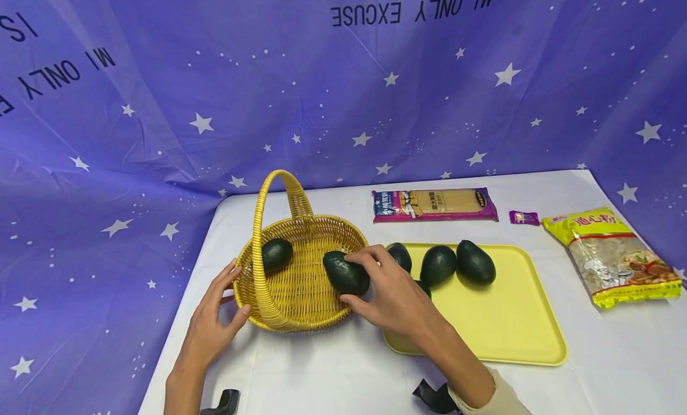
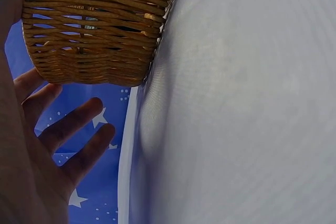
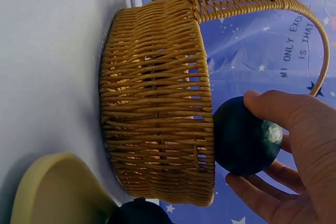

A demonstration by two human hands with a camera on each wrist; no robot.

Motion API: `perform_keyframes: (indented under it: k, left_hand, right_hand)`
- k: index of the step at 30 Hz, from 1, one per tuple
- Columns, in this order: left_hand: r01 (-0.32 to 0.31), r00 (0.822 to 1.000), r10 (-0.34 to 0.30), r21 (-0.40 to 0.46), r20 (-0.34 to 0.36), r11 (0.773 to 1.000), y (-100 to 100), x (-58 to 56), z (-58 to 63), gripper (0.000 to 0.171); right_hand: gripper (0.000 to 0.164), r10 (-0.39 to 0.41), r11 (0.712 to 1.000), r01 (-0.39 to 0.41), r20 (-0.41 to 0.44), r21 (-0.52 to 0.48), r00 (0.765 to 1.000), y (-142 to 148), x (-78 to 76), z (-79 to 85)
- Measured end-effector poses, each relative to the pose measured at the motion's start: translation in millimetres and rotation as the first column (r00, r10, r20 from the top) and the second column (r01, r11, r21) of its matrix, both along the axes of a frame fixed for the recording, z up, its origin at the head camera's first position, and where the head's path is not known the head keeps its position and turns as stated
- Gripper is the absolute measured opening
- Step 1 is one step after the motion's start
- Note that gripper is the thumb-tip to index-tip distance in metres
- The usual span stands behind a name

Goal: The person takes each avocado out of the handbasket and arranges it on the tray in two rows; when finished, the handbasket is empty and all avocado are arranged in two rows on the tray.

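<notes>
In the head view a yellow wicker basket (image 1: 300, 307) with a tall arched handle stands on the left of the table. One dark green avocado (image 1: 277, 254) lies inside it at the left. My right hand (image 1: 394, 296) grips another avocado (image 1: 343, 273) between thumb and fingers at the basket's right rim; the right wrist view shows this avocado (image 3: 244, 137) level with the top of the wicker wall. My left hand (image 1: 206, 325) rests at the basket's left end, its fingers spread. In the left wrist view the hand's fingers (image 2: 79, 124) extend beside the woven wall.
A yellow tray (image 1: 499, 319) right of the basket bears several avocados (image 1: 439, 266), partly hidden by the right hand. Behind it lie a noodle packet (image 1: 435, 204) and a small purple packet (image 1: 523, 217). At the far right is a yellow-and-clear food bag (image 1: 614, 257).
</notes>
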State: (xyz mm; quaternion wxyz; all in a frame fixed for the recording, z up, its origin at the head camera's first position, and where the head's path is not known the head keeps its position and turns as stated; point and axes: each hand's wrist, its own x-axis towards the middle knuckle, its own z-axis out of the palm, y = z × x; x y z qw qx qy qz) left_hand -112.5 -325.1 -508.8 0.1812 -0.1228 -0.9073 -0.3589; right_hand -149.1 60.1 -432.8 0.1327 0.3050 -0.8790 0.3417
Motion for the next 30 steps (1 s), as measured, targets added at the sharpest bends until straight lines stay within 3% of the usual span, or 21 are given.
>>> perform_keyframes:
  k: [22,30]
  left_hand:
    - [-0.001,1.0,0.001,-0.002,0.004,1.0,0.1,0.1,-0.8,0.081]
    - [-0.007,1.0,0.007,-0.002,0.014,1.0,0.4,0.4,0.3,0.08]
  right_hand:
    - [0.065,-0.048,0.998,0.048,-0.032,-0.03,0.998,21.8,9.9,-1.2]
    - [0.067,-0.081,0.996,0.081,-0.002,-0.035,0.997,29.7,15.2,-4.1]
